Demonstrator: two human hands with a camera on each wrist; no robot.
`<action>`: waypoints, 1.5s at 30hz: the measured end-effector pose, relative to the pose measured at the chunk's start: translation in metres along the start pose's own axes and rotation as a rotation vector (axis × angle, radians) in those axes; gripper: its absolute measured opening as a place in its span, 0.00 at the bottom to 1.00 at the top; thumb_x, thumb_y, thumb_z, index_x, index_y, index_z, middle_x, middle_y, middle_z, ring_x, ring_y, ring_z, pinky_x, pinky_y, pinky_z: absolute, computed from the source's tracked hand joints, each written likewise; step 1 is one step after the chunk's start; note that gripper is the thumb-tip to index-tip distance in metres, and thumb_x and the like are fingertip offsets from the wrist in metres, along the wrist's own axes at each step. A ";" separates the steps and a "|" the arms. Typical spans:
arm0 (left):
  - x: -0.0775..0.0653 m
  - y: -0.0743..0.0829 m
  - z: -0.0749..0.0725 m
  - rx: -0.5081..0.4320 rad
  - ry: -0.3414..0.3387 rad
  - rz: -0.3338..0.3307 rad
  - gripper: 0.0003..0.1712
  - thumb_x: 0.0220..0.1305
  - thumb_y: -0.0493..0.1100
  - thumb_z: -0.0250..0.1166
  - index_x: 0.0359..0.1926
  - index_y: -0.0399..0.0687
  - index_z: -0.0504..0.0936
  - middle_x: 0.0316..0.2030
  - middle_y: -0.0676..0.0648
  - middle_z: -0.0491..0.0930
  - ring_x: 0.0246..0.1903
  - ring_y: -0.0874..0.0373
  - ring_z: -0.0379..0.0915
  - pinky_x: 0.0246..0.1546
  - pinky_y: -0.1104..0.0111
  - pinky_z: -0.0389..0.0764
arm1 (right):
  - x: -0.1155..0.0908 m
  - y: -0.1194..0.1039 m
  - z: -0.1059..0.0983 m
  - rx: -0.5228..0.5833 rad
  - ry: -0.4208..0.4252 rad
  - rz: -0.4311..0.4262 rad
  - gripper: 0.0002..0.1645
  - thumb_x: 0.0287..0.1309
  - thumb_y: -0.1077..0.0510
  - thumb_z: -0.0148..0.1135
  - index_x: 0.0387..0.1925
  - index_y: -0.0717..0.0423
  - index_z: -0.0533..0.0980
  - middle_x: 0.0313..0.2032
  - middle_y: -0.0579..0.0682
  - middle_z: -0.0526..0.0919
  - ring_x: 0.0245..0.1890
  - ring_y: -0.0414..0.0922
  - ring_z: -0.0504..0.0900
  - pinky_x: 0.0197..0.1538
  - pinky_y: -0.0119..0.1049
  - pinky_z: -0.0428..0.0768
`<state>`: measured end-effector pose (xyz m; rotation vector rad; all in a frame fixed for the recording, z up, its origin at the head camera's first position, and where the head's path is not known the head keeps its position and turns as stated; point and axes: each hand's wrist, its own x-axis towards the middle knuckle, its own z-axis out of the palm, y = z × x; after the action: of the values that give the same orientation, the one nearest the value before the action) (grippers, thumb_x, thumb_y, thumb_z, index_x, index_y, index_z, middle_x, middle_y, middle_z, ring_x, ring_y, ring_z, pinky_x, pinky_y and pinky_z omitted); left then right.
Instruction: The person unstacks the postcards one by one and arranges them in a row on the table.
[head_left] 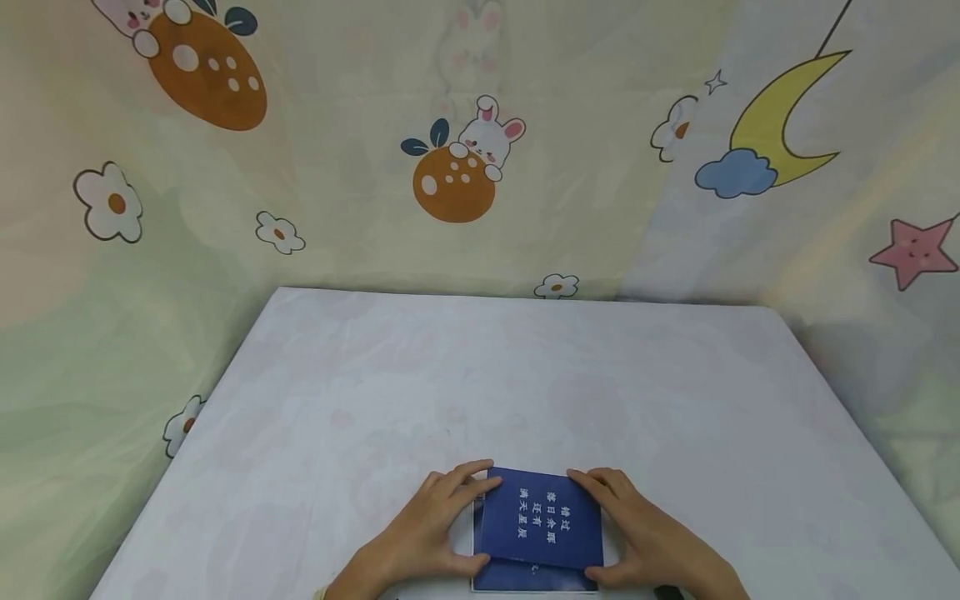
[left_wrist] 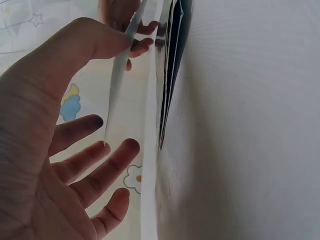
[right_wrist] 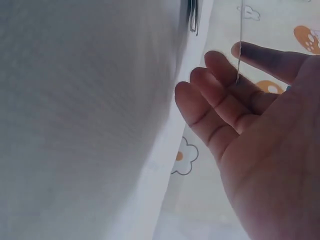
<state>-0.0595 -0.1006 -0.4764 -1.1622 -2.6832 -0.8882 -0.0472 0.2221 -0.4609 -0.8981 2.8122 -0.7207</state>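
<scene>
A dark blue card with white Chinese characters is held between both hands near the front of the table. My left hand grips its left side, thumb at the near edge and fingertips at the far edge. On the opposite side my right hand holds it the same way. In the left wrist view the card appears edge-on, raised off a thin stack of cards or booklets. Part of that stack, with a blue top, shows below the held card in the head view; the rest is covered.
The white table stretches out beyond the hands. Behind it and at the sides hangs a pale cloth printed with rabbits, oranges, flowers and a moon. A small black object shows beside the right wrist, mostly cut off.
</scene>
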 end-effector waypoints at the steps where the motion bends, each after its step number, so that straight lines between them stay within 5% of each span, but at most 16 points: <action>1: 0.000 0.000 -0.001 -0.017 -0.001 -0.005 0.50 0.42 0.58 0.77 0.68 0.54 0.69 0.68 0.49 0.65 0.54 0.64 0.70 0.50 0.68 0.71 | 0.000 0.000 0.000 0.021 -0.010 0.008 0.61 0.40 0.30 0.73 0.72 0.50 0.59 0.57 0.40 0.65 0.53 0.42 0.73 0.52 0.39 0.81; 10: -0.002 -0.003 -0.006 -0.125 0.030 0.004 0.49 0.45 0.52 0.77 0.69 0.53 0.67 0.69 0.47 0.63 0.53 0.65 0.72 0.51 0.65 0.74 | 0.003 0.002 0.002 0.252 -0.031 -0.043 0.62 0.48 0.42 0.75 0.76 0.53 0.49 0.65 0.47 0.56 0.60 0.45 0.65 0.53 0.36 0.78; 16: 0.000 -0.007 -0.010 -0.192 0.063 -0.003 0.51 0.45 0.48 0.78 0.70 0.52 0.65 0.70 0.45 0.60 0.49 0.67 0.75 0.55 0.61 0.76 | 0.012 0.001 0.007 0.504 0.124 -0.112 0.58 0.52 0.58 0.74 0.75 0.59 0.47 0.68 0.62 0.53 0.52 0.38 0.73 0.44 0.32 0.82; 22: 0.001 -0.013 -0.015 -0.327 0.123 -0.009 0.51 0.46 0.41 0.78 0.71 0.46 0.63 0.71 0.43 0.55 0.47 0.63 0.75 0.47 0.65 0.78 | 0.021 -0.006 0.010 0.729 0.256 -0.073 0.49 0.56 0.72 0.64 0.73 0.64 0.49 0.56 0.71 0.67 0.39 0.40 0.83 0.41 0.33 0.83; 32: 0.006 -0.025 -0.011 -0.499 0.226 0.049 0.52 0.45 0.28 0.76 0.70 0.30 0.59 0.70 0.33 0.55 0.44 0.49 0.80 0.35 0.68 0.82 | 0.033 -0.013 0.014 0.771 0.346 0.030 0.44 0.55 0.73 0.64 0.70 0.66 0.55 0.43 0.67 0.76 0.34 0.36 0.81 0.37 0.30 0.83; 45: 0.012 -0.030 -0.017 -0.410 0.399 -0.006 0.45 0.37 0.21 0.76 0.60 0.22 0.67 0.58 0.26 0.69 0.39 0.42 0.78 0.28 0.65 0.81 | 0.056 -0.015 0.017 0.836 0.303 0.077 0.44 0.57 0.71 0.64 0.71 0.65 0.54 0.45 0.67 0.75 0.35 0.38 0.81 0.37 0.30 0.83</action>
<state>-0.0913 -0.1185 -0.4733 -0.9068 -2.2456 -1.5379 -0.0814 0.1726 -0.4663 -0.5404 2.3189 -1.9278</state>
